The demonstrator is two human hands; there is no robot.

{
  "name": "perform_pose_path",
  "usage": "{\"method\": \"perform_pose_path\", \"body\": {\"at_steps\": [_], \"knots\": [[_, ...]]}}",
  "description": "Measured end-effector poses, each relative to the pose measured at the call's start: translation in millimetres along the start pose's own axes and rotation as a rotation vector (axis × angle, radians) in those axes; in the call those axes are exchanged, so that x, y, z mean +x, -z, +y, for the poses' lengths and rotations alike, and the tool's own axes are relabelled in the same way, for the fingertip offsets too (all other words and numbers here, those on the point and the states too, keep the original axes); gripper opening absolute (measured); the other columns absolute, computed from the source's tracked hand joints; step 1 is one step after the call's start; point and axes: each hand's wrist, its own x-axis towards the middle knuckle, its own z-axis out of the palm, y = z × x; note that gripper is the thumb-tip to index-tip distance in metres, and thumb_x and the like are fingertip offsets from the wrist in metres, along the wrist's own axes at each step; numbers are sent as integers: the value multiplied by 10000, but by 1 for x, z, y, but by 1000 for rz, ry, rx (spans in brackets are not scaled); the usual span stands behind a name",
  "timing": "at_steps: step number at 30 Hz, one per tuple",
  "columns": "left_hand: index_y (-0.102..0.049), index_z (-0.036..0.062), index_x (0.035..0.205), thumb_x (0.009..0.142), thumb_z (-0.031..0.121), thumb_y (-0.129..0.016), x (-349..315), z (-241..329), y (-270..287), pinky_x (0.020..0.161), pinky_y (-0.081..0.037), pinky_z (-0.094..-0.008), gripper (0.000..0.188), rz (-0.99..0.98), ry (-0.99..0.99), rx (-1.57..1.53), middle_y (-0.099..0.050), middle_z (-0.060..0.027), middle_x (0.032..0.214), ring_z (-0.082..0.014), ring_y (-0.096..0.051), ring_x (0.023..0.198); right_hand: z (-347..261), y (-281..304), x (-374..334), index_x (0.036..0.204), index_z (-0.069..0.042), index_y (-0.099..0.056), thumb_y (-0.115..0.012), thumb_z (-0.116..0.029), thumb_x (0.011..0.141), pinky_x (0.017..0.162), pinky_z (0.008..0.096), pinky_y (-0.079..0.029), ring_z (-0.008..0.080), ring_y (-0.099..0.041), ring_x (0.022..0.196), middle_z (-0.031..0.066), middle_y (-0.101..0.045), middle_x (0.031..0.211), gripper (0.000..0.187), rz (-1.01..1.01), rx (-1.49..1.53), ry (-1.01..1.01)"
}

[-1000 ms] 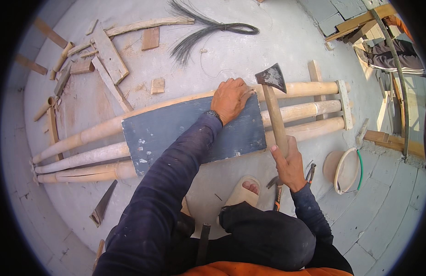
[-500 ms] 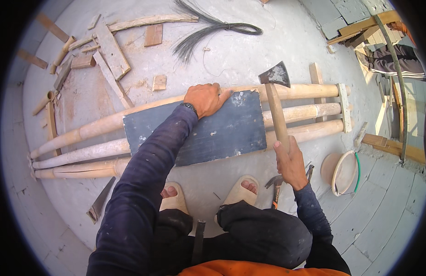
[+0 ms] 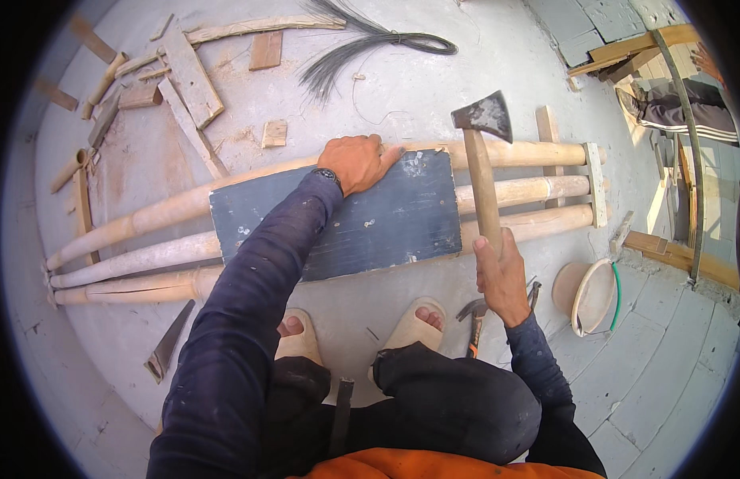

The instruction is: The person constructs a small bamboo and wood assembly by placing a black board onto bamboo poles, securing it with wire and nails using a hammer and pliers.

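A dark blue-grey wooden board (image 3: 394, 227) with chipped paint lies across three bamboo poles (image 3: 150, 215). My left hand (image 3: 354, 164) is at its far edge, fingers curled over that edge and thumb stretched toward the right. In my right hand (image 3: 502, 279) is a hatchet (image 3: 483, 180), gripped low on its wooden handle. The hatchet's dark head is raised beyond the board's far right corner, apart from the board, with its handle over the poles. A small wood strip (image 3: 596, 184) crosses the poles' right ends.
A claw hammer (image 3: 475, 323) lies by my right foot, near a bucket (image 3: 587, 297) with a green rim. Left of my feet is a flat saw-like blade (image 3: 168, 345). Wood scraps (image 3: 192, 80) and a wire bundle (image 3: 378, 44) lie beyond. Another person's leg (image 3: 689, 108) shows far right.
The hatchet head has risen a little and its blade has turned slightly. My left hand stays at the board's far edge. The whole view has shifted slightly.
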Motion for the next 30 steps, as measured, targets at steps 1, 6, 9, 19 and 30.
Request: {"method": "perform_pose_path", "body": {"at_steps": [1,6,9,19,30], "knots": [[-749,-23,1104,1098,629,-405,-1,0,0,914,-579,-509,737,5,0,-8,-781,-258,993,-413,-760,955,-6,8,-5,1196,-8,-535,-601,-498,1077,550,296,-483,109,-588,612,32,-594,743,509,13,75,31],[-750,-24,1095,1098,631,-404,-1,0,0,908,-581,-501,741,40,11,3,-782,-253,974,-411,-762,944,-9,14,-8,1181,-21,-529,-626,-616,1020,574,295,-493,156,-569,637,89,-606,860,624,461,605,761],[-753,-23,1101,1100,634,-396,1,-2,4,912,-585,-495,748,32,2,11,-787,-247,974,-397,-768,947,5,-10,1,1176,-25,-534,-624,-602,1039,576,309,-509,184,-611,642,68,-615,830,599,273,254,442],[-761,-19,1116,1102,654,-369,0,-1,-1,912,-588,-488,779,23,-27,35,-796,-229,978,-370,-777,945,-17,16,-7,1163,-24,-538,-597,-519,1077,539,290,-477,121,-554,589,41,-592,828,506,415,529,671],[-755,-29,1087,1104,639,-381,1,-3,-1,926,-584,-490,766,40,-17,-4,-785,-252,975,-394,-769,944,23,-10,5,1105,-25,-552,-633,-511,1068,560,293,-495,109,-601,612,51,-583,699,494,165,266,235]]}}
